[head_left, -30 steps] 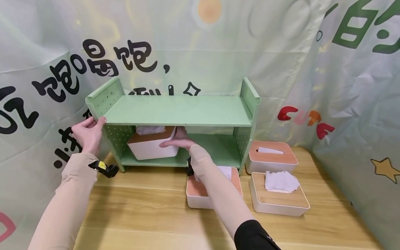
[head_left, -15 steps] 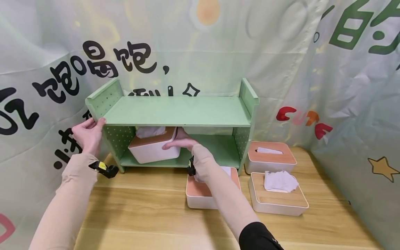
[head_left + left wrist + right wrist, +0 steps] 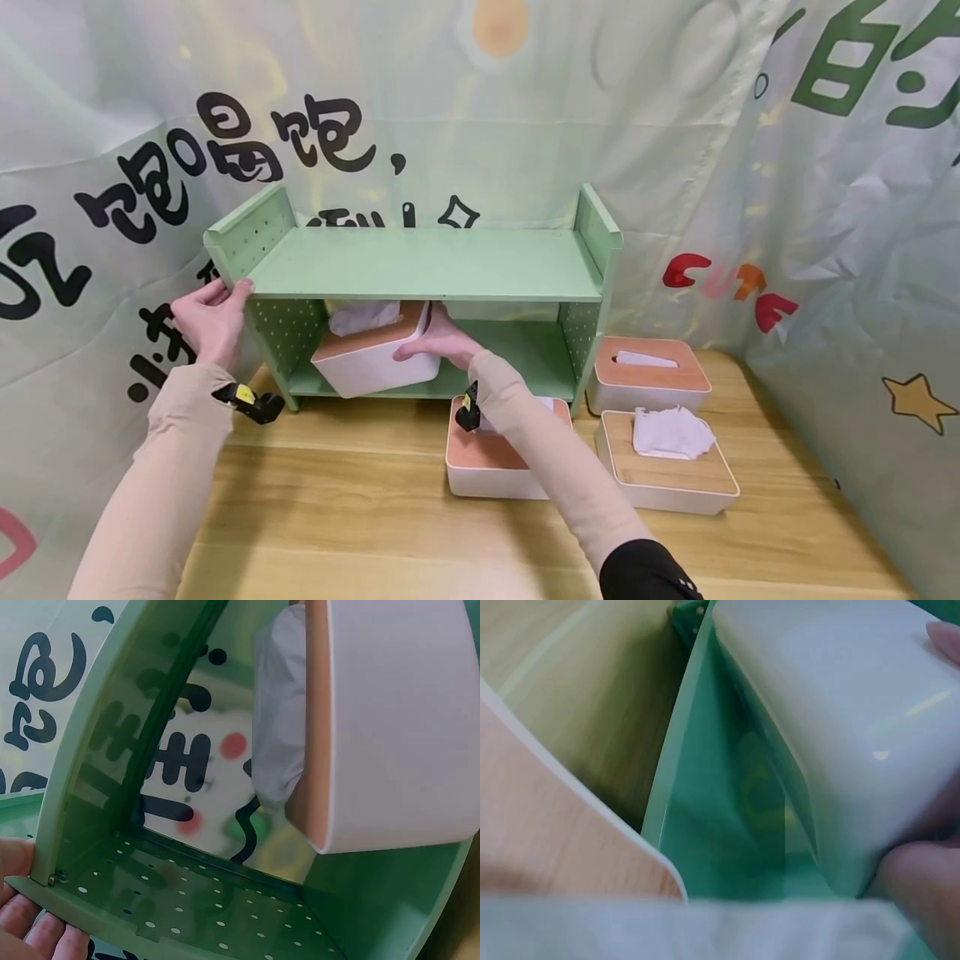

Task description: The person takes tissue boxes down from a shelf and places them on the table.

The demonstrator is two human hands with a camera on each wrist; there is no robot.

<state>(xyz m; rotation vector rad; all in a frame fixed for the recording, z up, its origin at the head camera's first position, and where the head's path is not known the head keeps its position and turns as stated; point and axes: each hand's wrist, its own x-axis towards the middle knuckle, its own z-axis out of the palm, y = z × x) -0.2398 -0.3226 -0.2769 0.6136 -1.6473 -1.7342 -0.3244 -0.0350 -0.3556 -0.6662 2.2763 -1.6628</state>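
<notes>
A white tissue box (image 3: 382, 365) with a wooden lid and a tissue on top is in the lower bay of the green shelf (image 3: 427, 265), near its left side. It tilts, right end higher than left. My right hand (image 3: 444, 340) grips its right end, thumb along the front face. In the right wrist view the white box wall (image 3: 847, 697) shows above the green lower board, with a gap beneath. My left hand (image 3: 212, 321) holds the front edge of the shelf's left side panel (image 3: 82, 847), thumb and fingers on either side of it.
Three more tissue boxes stand on the wooden table (image 3: 337, 500): one (image 3: 491, 481) before the shelf, partly under my right forearm, another (image 3: 652, 400) beside the shelf's right side, and a third (image 3: 675, 498) nearer me. A printed curtain (image 3: 480, 108) hangs behind.
My right hand has drawn the tissue box slightly to the right and toward me, and its right end has tipped up more. My left hand has stayed on the shelf's side.
</notes>
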